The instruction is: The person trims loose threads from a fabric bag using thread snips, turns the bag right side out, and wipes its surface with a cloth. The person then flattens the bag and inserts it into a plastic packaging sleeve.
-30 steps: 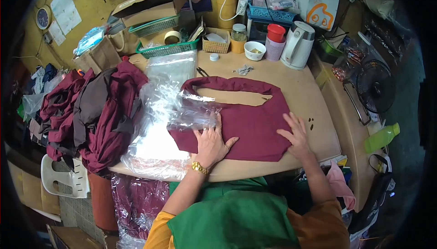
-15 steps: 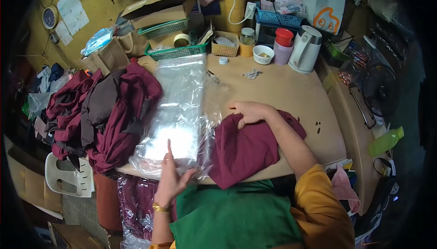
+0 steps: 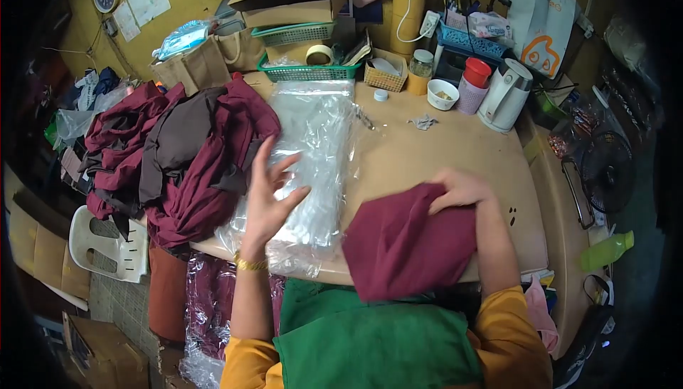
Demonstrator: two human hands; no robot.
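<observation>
A folded maroon garment (image 3: 409, 243) is at the front of the tan table, its lower corner over the edge. My right hand (image 3: 459, 190) grips its top edge, fingers partly hidden behind the cloth. My left hand (image 3: 274, 197) is raised over the stack of clear plastic bags (image 3: 313, 154), fingers spread, holding nothing. A gold band circles the left wrist. Left of the bags lies a heap of maroon and dark grey garments (image 3: 192, 147).
Along the back of the table (image 3: 455, 147) stand a green basket (image 3: 309, 72), a wicker basket (image 3: 385, 72), a jar (image 3: 420, 72), a white bowl (image 3: 442, 95), a lidded cup (image 3: 473, 86) and a kettle (image 3: 506, 96). A white stool (image 3: 107, 246) is at the left.
The garment, flat at first, was gathered up and shifted by my right hand toward the table's front edge. My left hand let go of it and rose over the bags. The camera view has turned left.
</observation>
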